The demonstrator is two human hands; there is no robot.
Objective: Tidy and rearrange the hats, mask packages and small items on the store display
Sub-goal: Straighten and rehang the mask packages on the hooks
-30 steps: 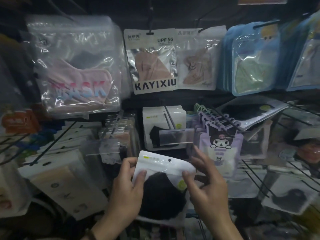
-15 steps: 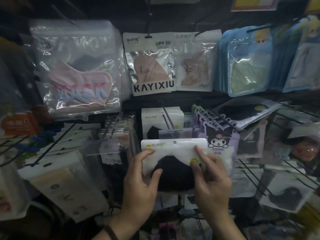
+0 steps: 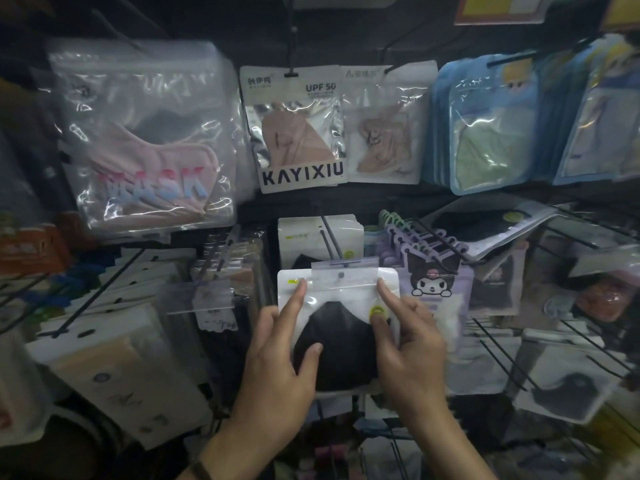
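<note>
A white mask package (image 3: 341, 299) with a black mask inside stands upright in front of the display, its top hole level with the end of a dark peg (image 3: 329, 237). My left hand (image 3: 280, 355) grips its left edge, index finger stretched up to the top strip and thumb on the black mask. My right hand (image 3: 405, 344) grips the right edge, index finger on the top strip, thumb by the yellow sticker. Behind it hang more of the same white packages (image 3: 318, 237).
Purple cartoon-character packages (image 3: 433, 282) hang just right of the held one. A KAYIXIU beige mask pack (image 3: 294, 129), a large pink MASK bag (image 3: 145, 140) and blue packs (image 3: 488, 126) hang above. Wire pegs with more packs crowd both sides.
Both hands have lifted the white package from a tilted low position to upright and moved it up and forward to the peg's tip; index fingers now reach its top strip.
</note>
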